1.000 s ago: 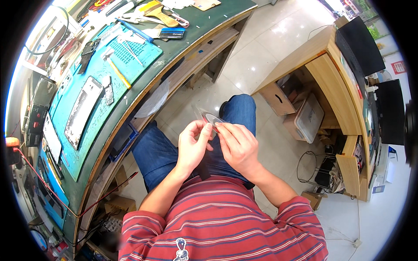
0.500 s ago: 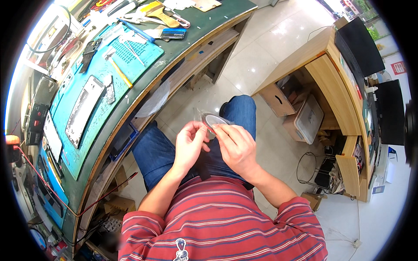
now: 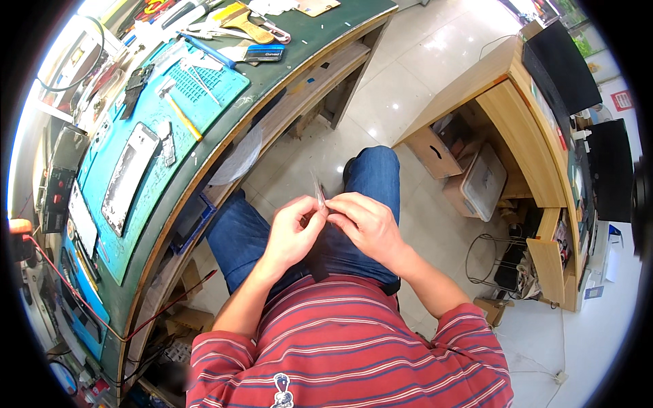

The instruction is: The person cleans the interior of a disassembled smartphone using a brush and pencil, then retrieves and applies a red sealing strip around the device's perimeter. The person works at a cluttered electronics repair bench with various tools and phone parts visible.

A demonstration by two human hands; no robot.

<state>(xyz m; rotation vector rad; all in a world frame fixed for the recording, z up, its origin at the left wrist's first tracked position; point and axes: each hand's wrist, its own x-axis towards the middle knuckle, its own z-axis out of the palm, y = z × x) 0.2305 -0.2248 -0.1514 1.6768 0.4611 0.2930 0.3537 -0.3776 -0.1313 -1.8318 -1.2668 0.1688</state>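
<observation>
Mat (image 3: pixel 153 202): blue, on the green bench (image 3: pixel 326 27), with a phone (image 3: pixel 131 178) and a hammer (image 3: pixel 182 117).
Left hand (image 3: pixel 292 231): I have thumb and finger clamped on a clear packet (image 3: pixel 319 193).
Packet: thin, edge-on to me, raised between both hands.
Right hand (image 3: pixel 373 228): my fingertips touch the packet; whether clamped, I cannot tell.
Cabinet (image 3: pixel 524 136): plastic box (image 3: pixel 481 180) inside.

Workbench (image 3: pixel 320 30) left, both grips (image 3: pixel 291 230) between, cabinet (image 3: pixel 517 136) right

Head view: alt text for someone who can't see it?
Left hand and right hand work at a thin clear item, held nearly edge-on above blue jeans. A workbench with a teal mat stands left, a wooden desk right.
</observation>
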